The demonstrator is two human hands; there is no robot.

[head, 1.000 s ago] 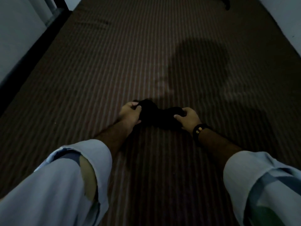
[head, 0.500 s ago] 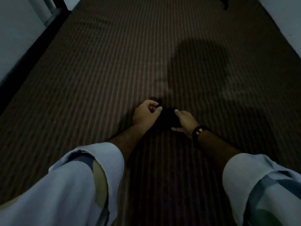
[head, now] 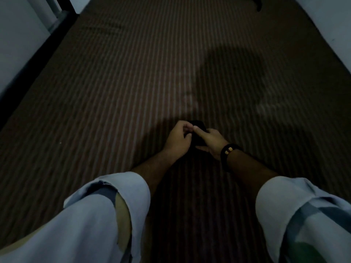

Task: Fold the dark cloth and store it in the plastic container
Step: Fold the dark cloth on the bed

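Note:
The dark cloth (head: 198,132) is bunched into a small black bundle on the striped brown surface (head: 133,82), squeezed between my two hands. My left hand (head: 178,139) curls against its left side, fingers pinching the top edge. My right hand (head: 210,140), with a dark wristband, presses on it from the right, index finger laid across the top. Most of the cloth is hidden by the hands. No plastic container is in view.
Pale walls run along the far left (head: 19,44) and the right (head: 326,19). A dark strip (head: 28,73) edges the striped surface at the left. A small dark object (head: 257,4) lies at the far top. My shadow falls ahead to the right.
My hands have come together from a wide hold, and the cloth has shrunk from a long bundle to a small compact one between them.

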